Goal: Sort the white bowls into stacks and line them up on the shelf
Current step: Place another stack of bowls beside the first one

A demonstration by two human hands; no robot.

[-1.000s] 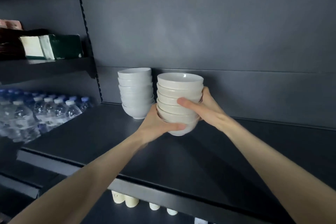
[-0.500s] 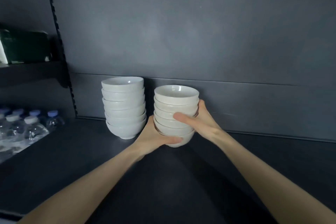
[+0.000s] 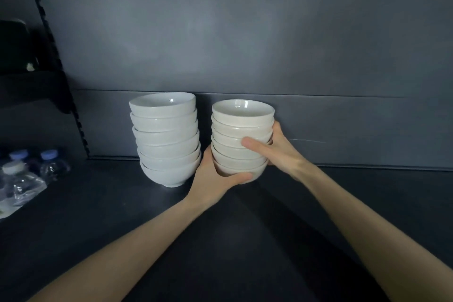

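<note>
A stack of several white bowls [image 3: 241,125] is at the back of the dark shelf [image 3: 245,233], close to the rear panel. My left hand [image 3: 214,180] cups its bottom bowl from the left and below. My right hand [image 3: 277,148] wraps the stack's right side, thumb across the front. I cannot tell whether the stack's base touches the shelf. Just to its left a second stack of several white bowls [image 3: 168,140] stands free on the shelf, a narrow gap between the two.
Shrink-wrapped water bottles with blue caps [image 3: 27,174] lie at the shelf's left end. A slotted black upright [image 3: 56,61] and a bracket with a higher shelf [image 3: 31,86] are at the left. The grey rear panel [image 3: 343,130] runs behind the bowls.
Both hands have carried the held stack inward toward the rear panel and lower, ending beside the standing stack. The view has moved closer to the shelf.
</note>
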